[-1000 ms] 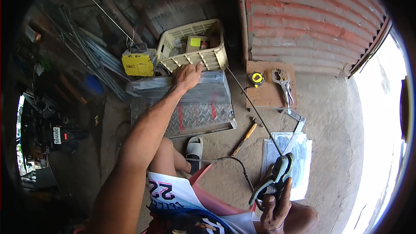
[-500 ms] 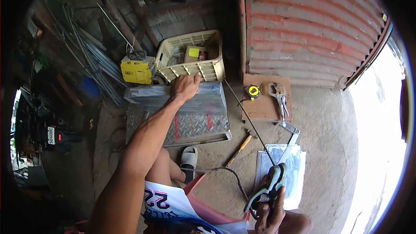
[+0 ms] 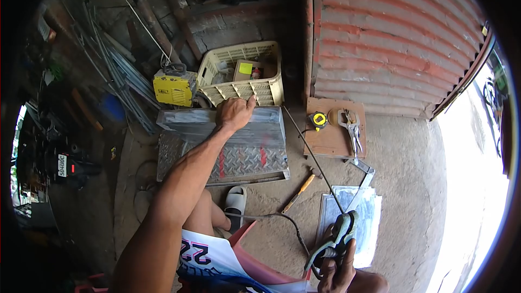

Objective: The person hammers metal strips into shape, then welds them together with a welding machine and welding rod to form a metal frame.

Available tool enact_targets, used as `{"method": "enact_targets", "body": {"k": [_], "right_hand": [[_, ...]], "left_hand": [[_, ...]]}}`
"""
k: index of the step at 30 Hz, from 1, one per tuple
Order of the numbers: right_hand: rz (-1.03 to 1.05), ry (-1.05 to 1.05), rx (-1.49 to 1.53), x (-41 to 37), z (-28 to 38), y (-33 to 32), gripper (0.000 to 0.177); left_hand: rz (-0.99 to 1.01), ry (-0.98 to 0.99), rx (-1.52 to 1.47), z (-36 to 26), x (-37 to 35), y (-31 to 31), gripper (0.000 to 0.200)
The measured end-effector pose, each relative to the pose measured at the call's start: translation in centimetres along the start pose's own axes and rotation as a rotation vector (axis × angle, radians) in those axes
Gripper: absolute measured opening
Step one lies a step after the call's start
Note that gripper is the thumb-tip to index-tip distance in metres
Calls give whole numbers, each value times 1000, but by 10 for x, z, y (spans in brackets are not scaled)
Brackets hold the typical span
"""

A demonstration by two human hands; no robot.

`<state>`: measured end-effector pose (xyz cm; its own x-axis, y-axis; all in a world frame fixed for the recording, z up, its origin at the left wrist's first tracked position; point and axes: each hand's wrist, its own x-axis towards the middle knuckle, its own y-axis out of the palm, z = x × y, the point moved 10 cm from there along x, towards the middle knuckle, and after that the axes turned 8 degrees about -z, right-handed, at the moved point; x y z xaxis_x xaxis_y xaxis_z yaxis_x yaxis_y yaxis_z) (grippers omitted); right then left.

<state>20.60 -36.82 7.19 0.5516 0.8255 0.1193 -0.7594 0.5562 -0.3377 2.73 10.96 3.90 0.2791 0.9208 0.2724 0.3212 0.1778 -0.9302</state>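
Note:
My left hand [image 3: 235, 113] is wrapped over the top edge of an upright grey metal plate [image 3: 255, 126], its thumb pointing up. Below that plate lies a diamond-patterned metal plate [image 3: 244, 158] with red marks. At the lower right, my right hand [image 3: 337, 274] grips a green electrode holder [image 3: 342, 236]. A long thin rod [image 3: 312, 154] is clamped in it and slants up and left, its far end near the plate's right top corner. A dark cable [image 3: 274, 215] runs left from near the holder.
A cream crate [image 3: 244, 91] and yellow welding machine [image 3: 173, 89] stand behind the plates. A wooden stool [image 3: 325, 141] bears a tape measure [image 3: 318, 120] and locking pliers [image 3: 354, 133]. A hammer [image 3: 299, 191], a metal square [image 3: 362, 183] and pale sheets [image 3: 370, 222] lie on the floor.
The view has shifted slightly, so most things sit a little lower. Both hands keep their holds, and the rod still reaches toward the plate's right corner.

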Motion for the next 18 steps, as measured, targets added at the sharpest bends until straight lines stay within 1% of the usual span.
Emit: {"method": "enact_targets", "body": {"k": [12, 18], "right_hand": [[-14, -38, -20, 1, 5, -2, 59], [-13, -44, -20, 0, 5, -1, 59]], "left_hand": [[-63, 19, 1, 0, 0, -1, 76], [-25, 5, -9, 3, 1, 3, 76]]}}
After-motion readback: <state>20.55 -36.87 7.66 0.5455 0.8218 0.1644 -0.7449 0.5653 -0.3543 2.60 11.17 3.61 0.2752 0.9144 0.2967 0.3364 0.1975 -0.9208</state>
